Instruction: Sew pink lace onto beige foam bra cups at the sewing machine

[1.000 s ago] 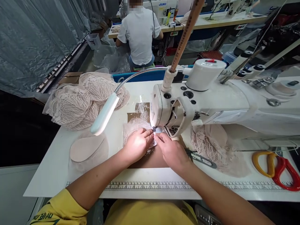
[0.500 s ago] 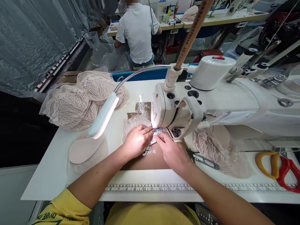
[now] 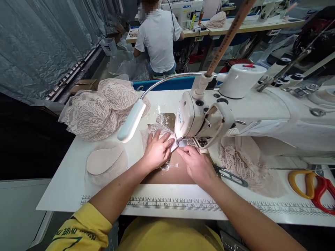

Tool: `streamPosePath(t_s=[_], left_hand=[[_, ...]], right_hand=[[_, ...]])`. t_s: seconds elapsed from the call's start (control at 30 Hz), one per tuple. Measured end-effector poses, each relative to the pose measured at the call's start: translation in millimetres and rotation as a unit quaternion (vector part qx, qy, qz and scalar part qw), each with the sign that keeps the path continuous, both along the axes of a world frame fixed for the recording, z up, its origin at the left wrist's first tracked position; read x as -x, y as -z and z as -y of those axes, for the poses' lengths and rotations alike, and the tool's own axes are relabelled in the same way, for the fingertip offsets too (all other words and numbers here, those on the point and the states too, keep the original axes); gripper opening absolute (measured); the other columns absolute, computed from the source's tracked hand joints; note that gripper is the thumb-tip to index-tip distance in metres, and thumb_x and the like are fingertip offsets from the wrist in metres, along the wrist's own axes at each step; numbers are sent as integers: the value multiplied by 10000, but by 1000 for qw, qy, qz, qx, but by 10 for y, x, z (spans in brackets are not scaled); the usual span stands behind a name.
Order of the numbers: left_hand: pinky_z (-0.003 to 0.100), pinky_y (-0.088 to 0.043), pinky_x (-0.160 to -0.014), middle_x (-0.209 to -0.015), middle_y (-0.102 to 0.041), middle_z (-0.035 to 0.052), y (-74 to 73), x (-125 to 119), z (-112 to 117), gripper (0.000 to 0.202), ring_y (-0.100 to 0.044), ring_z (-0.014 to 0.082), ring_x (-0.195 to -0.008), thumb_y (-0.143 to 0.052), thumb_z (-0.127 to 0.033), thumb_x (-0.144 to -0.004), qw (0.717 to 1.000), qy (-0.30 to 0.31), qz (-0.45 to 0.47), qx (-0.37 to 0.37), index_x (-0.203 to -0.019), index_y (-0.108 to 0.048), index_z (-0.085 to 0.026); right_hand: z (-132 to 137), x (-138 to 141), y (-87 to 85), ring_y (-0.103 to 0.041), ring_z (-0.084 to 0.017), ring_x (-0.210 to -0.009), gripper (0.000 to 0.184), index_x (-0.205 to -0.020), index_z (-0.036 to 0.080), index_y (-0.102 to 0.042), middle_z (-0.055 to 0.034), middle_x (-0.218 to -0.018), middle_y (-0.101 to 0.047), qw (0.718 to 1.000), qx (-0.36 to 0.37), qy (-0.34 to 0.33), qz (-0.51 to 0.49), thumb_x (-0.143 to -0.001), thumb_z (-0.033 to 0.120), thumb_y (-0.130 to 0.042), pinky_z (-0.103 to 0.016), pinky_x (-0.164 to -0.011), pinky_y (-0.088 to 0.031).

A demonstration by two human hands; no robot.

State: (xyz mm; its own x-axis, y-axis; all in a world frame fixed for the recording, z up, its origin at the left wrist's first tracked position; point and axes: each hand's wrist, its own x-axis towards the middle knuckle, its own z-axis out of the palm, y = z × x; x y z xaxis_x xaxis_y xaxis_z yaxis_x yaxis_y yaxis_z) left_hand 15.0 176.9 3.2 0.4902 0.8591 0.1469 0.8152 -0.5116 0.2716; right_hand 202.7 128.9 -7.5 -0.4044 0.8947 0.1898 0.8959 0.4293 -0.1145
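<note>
My left hand (image 3: pixel 157 152) lies with its fingers spread on a pale lace piece (image 3: pixel 162 129), just left of the needle area of a white sewing machine (image 3: pixel 187 116). Part of the lace is hidden under that hand. My right hand (image 3: pixel 199 166) is just in front of the presser foot (image 3: pixel 180 142), its fingers curled and thumb and forefinger close together. Whether a fabric edge is between them I cannot make out. Under both hands is a brown sheet (image 3: pixel 180 176) with shiny clear tape on it.
A lace pile (image 3: pixel 91 111) and pale oval pads (image 3: pixel 104 160) lie left. A lamp (image 3: pixel 132 120) hangs over the table. More lace (image 3: pixel 243 160), a grey metal tool (image 3: pixel 232 177) and scissors (image 3: pixel 318 190) lie right. A printed ruler (image 3: pixel 162 204) runs along the front edge. A person (image 3: pixel 158 38) sits ahead.
My left hand has opened from bunched fingertips at the needle to spread fingers on the lace. My right fingertips have drawn slightly away from the needle. The whole view has shifted a little.
</note>
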Motion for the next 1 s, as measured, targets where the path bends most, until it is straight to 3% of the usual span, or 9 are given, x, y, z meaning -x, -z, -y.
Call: streamPosePath(t_s=[0.13,0.27,0.33,0.47,0.57,0.67,0.8,0.9,1.0], left_hand=[[645,-242,-1064,-1330,-573,31,-140,117,47,356,-359,370,-1335,-513,-113,-797,996,10,32,87,-1092,-674,-233],[543,-257,-1119,-1153,-687,-18,-313,252,263,440,-434,266,-1315,-506,-3,-690,953,205,88,205,-971,-710,-273],[474,-317,-1112,-1118,-701,-5,-365,297,386,456,-473,232,-1286,-490,-3,-702,935,252,139,208,-1008,-699,-267],[399,-454,-1017,-1198,-655,83,-347,335,514,357,-566,218,-1172,-470,-94,-821,961,158,196,118,-1102,-663,-199],[440,-462,-1001,-1224,-636,116,-253,299,516,309,-560,253,-1169,-483,-178,-871,985,83,129,75,-1129,-652,-159],[516,-392,-1044,-1271,-605,124,-183,214,476,309,-495,299,-1238,-487,-205,-884,990,116,58,61,-1146,-643,-149],[374,-476,-941,-1243,-597,142,-190,123,319,306,-573,243,-1119,-472,-199,-886,986,112,102,67,-1151,-617,-146],[290,-494,-701,-948,-652,95,-226,95,153,258,-617,198,-816,-481,-148,-821,989,52,86,110,-1037,-622,-149],[244,-365,-530,-602,-499,-13,-260,76,40,54,-478,145,-565,-516,-145,-727,981,49,57,179,-713,-558,-174]], right_hand=[[15,-44,22,-592,-175,-805,405,-1137,188,-656,-66,-975,-660,998,-26,-17,-63,-864,44,-394,-278,-663,-433],[48,-94,-10,-617,-155,-792,345,-1021,177,-686,-52,-946,-680,992,-15,-35,-118,-857,51,-409,-252,-667,-444],[59,-106,-33,-627,-159,-807,328,-980,184,-695,-50,-942,-689,991,-18,-36,-129,-846,59,-422,-252,-682,-454],[68,-106,-70,-632,-161,-824,317,-936,211,-703,-45,-920,-698,988,-10,-43,-146,-864,99,-416,-251,-684,-472],[71,-104,-79,-628,-161,-838,319,-948,201,-697,-49,-942,-695,984,-13,-53,-167,-872,97,-405,-255,-698,-476],[69,-99,-73,-604,-168,-840,323,-1020,176,-680,-64,-942,-677,983,-20,-86,-161,-867,87,-409,-268,-729,-465],[64,-83,-65,-530,-170,-741,302,-961,177,-687,-53,-797,-617,988,-26,-130,-85,-840,66,-433,-277,-685,-414],[60,-78,-67,-485,-161,-722,289,-934,169,-680,-46,-774,-572,988,-28,-136,-62,-832,51,-437,-266,-667,-381],[54,-84,-70,-460,-152,-712,268,-908,168,-677,-36,-754,-539,988,-31,-136,-66,-859,66,-435,-255,-657,-361]])
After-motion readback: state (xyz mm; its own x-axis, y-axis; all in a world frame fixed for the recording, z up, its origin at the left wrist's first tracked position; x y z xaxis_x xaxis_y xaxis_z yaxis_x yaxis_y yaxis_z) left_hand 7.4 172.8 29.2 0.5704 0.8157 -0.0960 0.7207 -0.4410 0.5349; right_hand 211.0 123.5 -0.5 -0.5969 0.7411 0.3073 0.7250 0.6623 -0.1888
